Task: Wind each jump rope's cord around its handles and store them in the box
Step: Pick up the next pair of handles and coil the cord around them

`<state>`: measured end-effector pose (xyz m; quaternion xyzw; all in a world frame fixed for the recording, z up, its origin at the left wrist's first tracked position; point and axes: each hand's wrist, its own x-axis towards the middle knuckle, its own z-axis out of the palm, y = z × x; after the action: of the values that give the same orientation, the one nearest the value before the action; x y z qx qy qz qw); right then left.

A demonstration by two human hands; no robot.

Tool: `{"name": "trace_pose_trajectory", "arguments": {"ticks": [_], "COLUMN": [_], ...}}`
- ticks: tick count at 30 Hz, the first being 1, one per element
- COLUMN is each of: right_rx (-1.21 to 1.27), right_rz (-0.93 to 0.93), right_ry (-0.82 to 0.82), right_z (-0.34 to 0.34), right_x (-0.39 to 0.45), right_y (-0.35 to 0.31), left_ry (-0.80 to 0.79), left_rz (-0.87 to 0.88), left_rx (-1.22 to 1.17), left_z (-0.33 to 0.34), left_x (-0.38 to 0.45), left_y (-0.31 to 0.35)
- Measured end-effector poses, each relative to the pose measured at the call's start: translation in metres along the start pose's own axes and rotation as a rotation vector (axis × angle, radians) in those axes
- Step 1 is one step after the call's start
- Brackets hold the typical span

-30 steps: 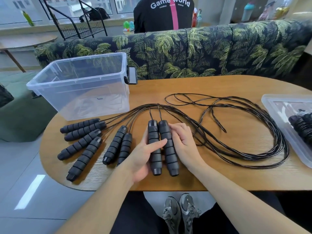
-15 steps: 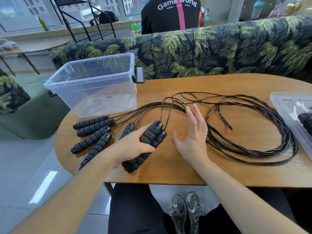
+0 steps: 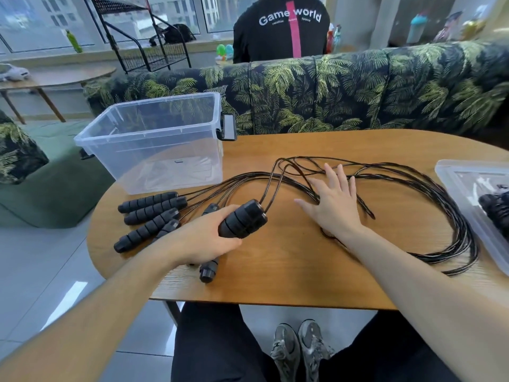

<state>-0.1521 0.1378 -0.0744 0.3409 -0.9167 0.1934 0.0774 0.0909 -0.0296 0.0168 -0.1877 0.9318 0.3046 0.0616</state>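
Note:
My left hand (image 3: pixel 205 238) grips a pair of black foam jump-rope handles (image 3: pixel 243 219), raised off the wooden table (image 3: pixel 289 266) with their cord ends pointing away from me. Two cords rise from them and run into the tangle of black cords (image 3: pixel 429 188) spread over the right half of the table. My right hand (image 3: pixel 333 202) lies flat with spread fingers on those cords. Several more handles (image 3: pixel 151 210) lie in a fan to the left. The clear plastic box (image 3: pixel 154 150) stands at the back left with nothing in it.
A clear lid or tray (image 3: pixel 468 194) with dark wound ropes on it sits at the right table edge. A leaf-patterned sofa (image 3: pixel 330 92) runs behind the table, and a person in a black shirt (image 3: pixel 281 28) sits beyond it. My knees and shoes show below the table's near edge.
My left hand has lifted the pair of handles off the table and tilted them. My right hand let go of them and moved right, onto the loose cords.

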Motion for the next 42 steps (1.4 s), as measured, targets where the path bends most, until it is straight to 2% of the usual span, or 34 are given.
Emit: {"name": "trace_pose_trajectory", "arguments": {"ticks": [3,6,8,10,13,16,18,22,25,27,29,32,36,39,42], "right_rx": [0.153,0.470,0.624,0.753,0.838,0.661,0.557,0.436,0.360,0.296,0.315,0.317,0.173,0.127,0.013], "right_rz": [-0.003,0.049,0.044,0.068,0.135,0.044,0.023,0.008,-0.063,-0.131,-0.163,-0.247,-0.270,-0.210,-0.179], "right_ry": [-0.019,-0.108,-0.079,-0.046,-0.201,-0.307,-0.273,-0.214,-0.295,-0.372,-0.449,-0.449,-0.542,-0.478,-0.378], "right_z": [-0.005,-0.014,-0.017,-0.022,-0.031,-0.034,-0.029,-0.027,-0.030,-0.030,-0.033,-0.042,-0.050,-0.061,-0.078], "right_x": [0.005,-0.004,-0.011,-0.015,-0.022,-0.033,-0.040,-0.045,-0.050,-0.055,-0.059,-0.058,-0.060,-0.061,-0.058], "right_y": [-0.006,-0.021,-0.032,-0.040,-0.051,-0.053,-0.049,-0.052,-0.069,-0.078,-0.081,-0.072,-0.032,0.005,0.021], "left_ry": [0.097,0.192,0.306,0.411,0.508,0.548,0.509,0.323,0.169,0.125,0.137,0.217,0.419,0.527,0.424], "left_rz": [0.029,0.035,0.032,-0.045,-0.158,-0.197,-0.213,-0.219,-0.210,-0.203,-0.198,-0.185,-0.110,-0.196,-0.248], "left_rx": [-0.063,-0.161,-0.248,-0.569,-1.136,-1.488,-1.603,-1.667,-1.656,-1.675,-1.666,-1.645,-1.800,-1.652,-1.437], "left_z": [0.001,0.007,0.014,0.020,0.019,0.012,0.011,0.023,0.040,0.045,0.047,0.046,0.020,0.005,0.010], "left_x": [0.003,0.007,0.011,0.018,0.029,0.037,0.037,0.031,0.029,0.030,0.032,0.032,0.035,0.031,0.026], "left_y": [-0.002,-0.004,-0.002,-0.005,-0.008,-0.005,-0.003,0.010,0.024,0.033,0.037,0.041,0.024,0.001,-0.019]}}
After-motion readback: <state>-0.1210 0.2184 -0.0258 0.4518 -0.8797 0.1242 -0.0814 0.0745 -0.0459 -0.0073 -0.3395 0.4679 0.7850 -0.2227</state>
